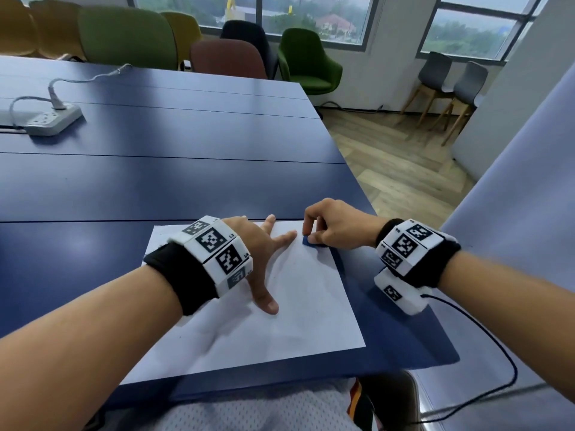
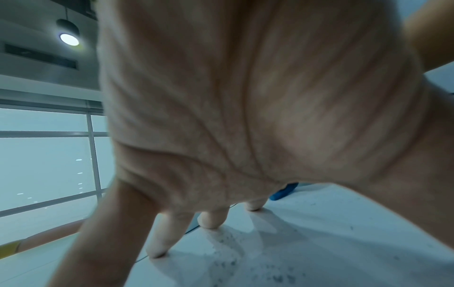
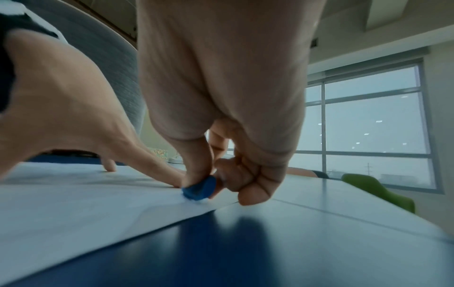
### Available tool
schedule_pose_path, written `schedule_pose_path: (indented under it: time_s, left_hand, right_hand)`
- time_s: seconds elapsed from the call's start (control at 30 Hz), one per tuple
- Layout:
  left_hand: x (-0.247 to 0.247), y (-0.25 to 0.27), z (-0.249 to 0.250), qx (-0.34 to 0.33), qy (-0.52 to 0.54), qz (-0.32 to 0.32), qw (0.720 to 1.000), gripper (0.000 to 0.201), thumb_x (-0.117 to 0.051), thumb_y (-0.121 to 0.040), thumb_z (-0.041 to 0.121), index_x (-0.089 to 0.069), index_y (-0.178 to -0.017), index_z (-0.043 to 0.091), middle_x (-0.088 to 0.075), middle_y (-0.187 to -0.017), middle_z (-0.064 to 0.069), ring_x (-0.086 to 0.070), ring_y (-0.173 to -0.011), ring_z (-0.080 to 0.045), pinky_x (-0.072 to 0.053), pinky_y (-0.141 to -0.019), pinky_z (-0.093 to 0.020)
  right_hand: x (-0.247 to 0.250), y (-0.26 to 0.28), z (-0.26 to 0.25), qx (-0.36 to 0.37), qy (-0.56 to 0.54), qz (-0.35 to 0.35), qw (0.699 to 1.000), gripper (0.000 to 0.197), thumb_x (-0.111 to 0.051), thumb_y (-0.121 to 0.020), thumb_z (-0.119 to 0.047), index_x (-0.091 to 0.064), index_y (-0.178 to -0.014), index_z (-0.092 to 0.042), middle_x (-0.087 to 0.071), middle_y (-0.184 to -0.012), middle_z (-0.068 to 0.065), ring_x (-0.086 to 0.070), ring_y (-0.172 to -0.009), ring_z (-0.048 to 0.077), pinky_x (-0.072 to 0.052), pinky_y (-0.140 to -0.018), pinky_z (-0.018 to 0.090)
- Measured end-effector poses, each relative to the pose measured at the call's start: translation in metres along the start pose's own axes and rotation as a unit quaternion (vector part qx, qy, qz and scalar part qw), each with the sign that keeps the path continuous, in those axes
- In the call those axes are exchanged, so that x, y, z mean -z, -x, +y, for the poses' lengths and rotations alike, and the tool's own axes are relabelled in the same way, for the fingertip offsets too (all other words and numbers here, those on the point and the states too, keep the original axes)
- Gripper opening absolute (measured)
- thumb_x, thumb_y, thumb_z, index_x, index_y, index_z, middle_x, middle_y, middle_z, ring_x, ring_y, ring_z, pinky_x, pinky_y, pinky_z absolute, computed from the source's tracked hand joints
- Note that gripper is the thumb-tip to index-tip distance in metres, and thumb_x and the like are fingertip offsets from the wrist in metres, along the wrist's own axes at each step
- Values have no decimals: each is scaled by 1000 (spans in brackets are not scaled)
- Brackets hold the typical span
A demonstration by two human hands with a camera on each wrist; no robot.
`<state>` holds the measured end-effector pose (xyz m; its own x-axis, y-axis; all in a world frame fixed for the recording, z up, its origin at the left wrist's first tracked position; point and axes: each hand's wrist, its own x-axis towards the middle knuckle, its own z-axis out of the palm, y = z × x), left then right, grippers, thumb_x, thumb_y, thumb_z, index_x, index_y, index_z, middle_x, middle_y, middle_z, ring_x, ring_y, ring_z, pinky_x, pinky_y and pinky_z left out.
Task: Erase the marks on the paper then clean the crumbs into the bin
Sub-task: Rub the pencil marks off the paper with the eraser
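The blue table point(image 1: 161, 181) spans the head view; chairs point(image 1: 124, 35) line its far edge below the windows point(image 1: 311, 17). A white power strip point(image 1: 51, 119) with one cable plugged in lies at the far left of the table, well apart from the work area. The white paper point(image 1: 298, 312) lies flat at the near edge of the table, in front of the person. The left hand point(image 1: 258, 247) rests on the paper with fingers straight and spread wide, fingertips point(image 2: 211, 223) pressing the sheet. Dark crumbs point(image 2: 228, 250) are scattered on the paper near these fingertips. The right hand point(image 1: 336, 225) pinches a small blue eraser point(image 3: 200, 187) between thumb and curled fingers, its lower end touching the paper at the far right corner, just beside the left index fingertip. No bin is in view.
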<state>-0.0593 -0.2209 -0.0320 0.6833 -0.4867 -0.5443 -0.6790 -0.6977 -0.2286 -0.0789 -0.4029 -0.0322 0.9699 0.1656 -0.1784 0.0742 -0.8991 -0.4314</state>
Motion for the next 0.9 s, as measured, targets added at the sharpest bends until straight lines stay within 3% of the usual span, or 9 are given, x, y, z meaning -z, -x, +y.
schedule_pose_path:
  time_s: [0.17,0.3,0.37,0.53,0.7,0.83,0.9]
  left_hand:
    - [1,2,2,-1,-4,2,1000,140,-70,-46,87,21,-146,51,20,-162,3,-18,-147,-39,-40,-102,-50]
    - [1,2,1,-5,-4,1,1000,140,-69,-46,87,22,-145,52,20,-162,3,-17,-147,-40,-40,-105,-50]
    - [1,1,0,-5,-2,2,1000,140,-69,-45,87,22,-145,52,21,-162,4,-13,-147,-40,-39,-105,-51]
    - [1,1,1,-3,1,-1,1000,141,-70,-45,87,22,-145,52,21,-162,4,-13,-148,-40,-40,-105,-52]
    - [1,0,1,-5,-1,4,1000,141,-70,-45,87,22,-145,51,21,-162,3,-13,-147,-42,-40,-105,-52]
    - [1,0,1,-5,3,-4,1000,140,-70,-45,86,22,-145,52,22,-161,2,-11,-147,-42,-40,-105,-53]
    - [1,0,1,-6,2,-3,1000,140,-70,-46,86,22,-146,51,22,-161,2,-11,-147,-43,-41,-105,-53]
  right_hand:
    - [-4,11,-5,24,15,-74,997,4,-70,-82,-16,-68,-82,-20,-57,-61,-9,-51,-52,1,-40,-55,14]
    - [3,-7,-5,-6,29,17,999,4,-67,-85,-16,-66,-89,-14,-48,-70,-13,-47,-65,2,-35,-57,15]
    - [2,-9,-3,-14,14,31,999,3,-66,-86,-15,-65,-88,-14,-46,-71,-15,-45,-64,0,-34,-57,15]
    - [8,2,-3,-4,17,-95,995,5,-68,-83,-13,-69,-86,-16,-60,-68,-3,-54,-60,10,-43,-58,20]
    - [3,0,1,-26,6,12,1000,3,-67,-86,-16,-64,-86,-16,-53,-69,-9,-47,-62,-3,-33,-57,13]
    - [7,6,-4,-21,22,-68,997,5,-67,-84,-14,-65,-83,-19,-57,-68,-6,-52,-61,6,-38,-56,17]
    - [12,1,-8,-26,43,-67,996,4,-67,-84,-15,-67,-85,-18,-53,-70,-10,-49,-63,4,-37,-56,17]
